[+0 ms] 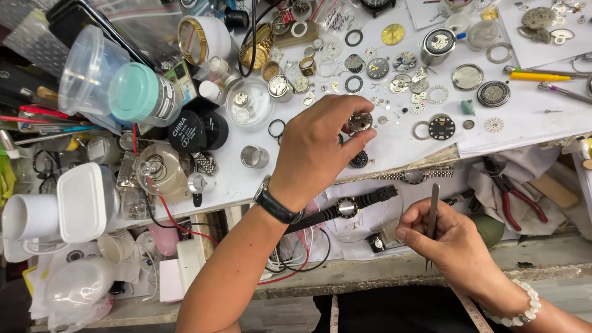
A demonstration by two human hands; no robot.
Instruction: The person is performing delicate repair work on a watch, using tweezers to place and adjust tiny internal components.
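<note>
My left hand (pixel 317 145) reaches onto the white work sheet (pixel 394 139) and pinches a small round metal watch case (pixel 359 121) between thumb and fingertips. A dark wristwatch sits on that wrist. My right hand (pixel 453 243) rests lower, near the bench's front edge, and grips slim metal tweezers (pixel 432 216) held upright. A bead bracelet circles that wrist. Between the hands lies a black-strapped watch (pixel 351 206). A small dark round part (pixel 359 160) lies just under my left fingers.
Several watch dials, rings and movements are scattered over the sheet, including a black dial (pixel 441 126). Red-handled pliers (pixel 518 203) lie at the right. Plastic tubs, a teal-lidded jar (pixel 139 94), white cups (pixel 31 217) and red wires crowd the left.
</note>
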